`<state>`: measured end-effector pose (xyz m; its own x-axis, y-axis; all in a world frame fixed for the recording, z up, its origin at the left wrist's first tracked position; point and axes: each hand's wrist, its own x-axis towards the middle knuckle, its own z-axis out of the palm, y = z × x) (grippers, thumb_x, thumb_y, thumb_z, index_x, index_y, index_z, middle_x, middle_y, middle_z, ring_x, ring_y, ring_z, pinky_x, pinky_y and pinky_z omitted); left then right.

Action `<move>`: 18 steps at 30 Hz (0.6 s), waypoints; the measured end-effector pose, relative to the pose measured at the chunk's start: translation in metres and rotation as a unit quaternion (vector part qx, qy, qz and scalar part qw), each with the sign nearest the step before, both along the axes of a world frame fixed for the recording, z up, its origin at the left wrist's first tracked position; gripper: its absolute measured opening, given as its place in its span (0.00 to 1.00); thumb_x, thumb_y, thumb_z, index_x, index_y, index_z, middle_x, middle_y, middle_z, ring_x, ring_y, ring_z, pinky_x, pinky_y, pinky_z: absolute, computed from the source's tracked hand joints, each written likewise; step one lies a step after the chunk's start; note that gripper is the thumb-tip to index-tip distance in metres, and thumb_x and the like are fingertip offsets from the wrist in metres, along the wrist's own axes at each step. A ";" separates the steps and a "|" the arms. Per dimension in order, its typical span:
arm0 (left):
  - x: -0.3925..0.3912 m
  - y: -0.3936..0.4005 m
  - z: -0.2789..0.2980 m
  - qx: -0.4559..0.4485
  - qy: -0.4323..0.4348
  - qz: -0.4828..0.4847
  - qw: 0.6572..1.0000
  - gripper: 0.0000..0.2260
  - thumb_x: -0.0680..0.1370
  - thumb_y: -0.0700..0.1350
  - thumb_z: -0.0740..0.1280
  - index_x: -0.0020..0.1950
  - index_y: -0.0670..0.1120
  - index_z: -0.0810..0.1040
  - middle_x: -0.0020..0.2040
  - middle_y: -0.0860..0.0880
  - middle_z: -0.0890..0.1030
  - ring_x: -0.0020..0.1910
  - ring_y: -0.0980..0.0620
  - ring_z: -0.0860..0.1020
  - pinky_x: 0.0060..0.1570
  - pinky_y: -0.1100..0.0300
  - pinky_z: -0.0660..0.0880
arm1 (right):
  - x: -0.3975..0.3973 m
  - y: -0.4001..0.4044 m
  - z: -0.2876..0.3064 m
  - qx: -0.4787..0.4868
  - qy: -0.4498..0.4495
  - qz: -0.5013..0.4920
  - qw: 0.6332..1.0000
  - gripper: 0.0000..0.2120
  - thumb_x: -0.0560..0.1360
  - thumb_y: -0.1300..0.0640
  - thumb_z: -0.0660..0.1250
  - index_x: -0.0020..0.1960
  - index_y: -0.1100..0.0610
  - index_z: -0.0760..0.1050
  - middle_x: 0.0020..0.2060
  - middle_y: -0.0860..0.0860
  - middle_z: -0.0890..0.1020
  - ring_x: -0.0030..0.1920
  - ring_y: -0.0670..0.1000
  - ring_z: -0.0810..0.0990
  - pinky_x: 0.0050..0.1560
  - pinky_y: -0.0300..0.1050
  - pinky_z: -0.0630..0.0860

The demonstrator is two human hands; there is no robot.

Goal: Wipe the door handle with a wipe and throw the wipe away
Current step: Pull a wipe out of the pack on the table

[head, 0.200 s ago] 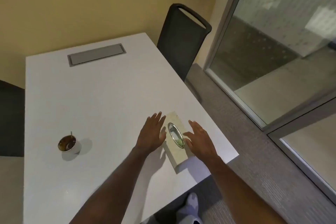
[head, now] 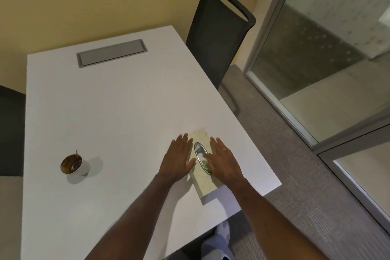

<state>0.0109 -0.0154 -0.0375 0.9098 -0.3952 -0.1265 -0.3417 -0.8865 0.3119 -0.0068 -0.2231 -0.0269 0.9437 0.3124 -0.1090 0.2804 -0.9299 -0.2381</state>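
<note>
A pale, flat pack of wipes (head: 205, 183) with a shiny oval lid (head: 201, 155) lies near the right front corner of the white table (head: 118, 112). My left hand (head: 179, 157) rests flat on the pack's left edge, fingers spread. On the right side of the pack lies my right hand (head: 224, 159), palm down, with its thumb touching the oval lid. Neither hand holds anything. No loose wipe and no door handle are in view.
A small white cup (head: 72, 165) of brown liquid with a stirrer stands at the table's left. A grey cable hatch (head: 111, 53) sits at the far end. A dark chair (head: 219, 34) stands behind the table's right corner. Glass partitions (head: 316, 48) line the right side.
Both hands have settled closer onto the pack. My right thumb has reached the oval lid.
</note>
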 end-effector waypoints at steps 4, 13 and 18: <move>0.007 -0.004 -0.016 0.015 0.009 -0.001 1.000 0.32 0.83 0.58 0.58 0.82 0.42 0.57 0.84 0.40 0.54 0.83 0.39 0.52 0.81 0.45 0.50 | 0.018 0.006 -0.012 0.011 0.014 0.009 1.000 0.19 0.81 0.51 0.63 0.71 0.50 0.75 0.81 0.59 0.56 0.81 0.59 0.52 0.76 0.56 0.62; 0.009 -0.006 -0.033 0.019 -0.008 0.012 1.000 0.30 0.83 0.56 0.59 0.81 0.42 0.61 0.83 0.41 0.57 0.83 0.39 0.55 0.80 0.43 0.57 | 0.037 0.022 -0.023 -0.020 0.025 0.037 0.999 0.18 0.79 0.54 0.64 0.68 0.57 0.75 0.81 0.61 0.53 0.81 0.63 0.50 0.73 0.60 0.64; 0.008 -0.005 -0.039 0.015 -0.016 0.017 1.000 0.30 0.82 0.56 0.60 0.81 0.43 0.62 0.83 0.42 0.57 0.82 0.40 0.56 0.79 0.42 0.57 | 0.033 0.024 -0.023 0.017 -0.015 0.027 0.999 0.17 0.81 0.54 0.60 0.66 0.58 0.76 0.80 0.61 0.56 0.80 0.65 0.54 0.72 0.61 0.66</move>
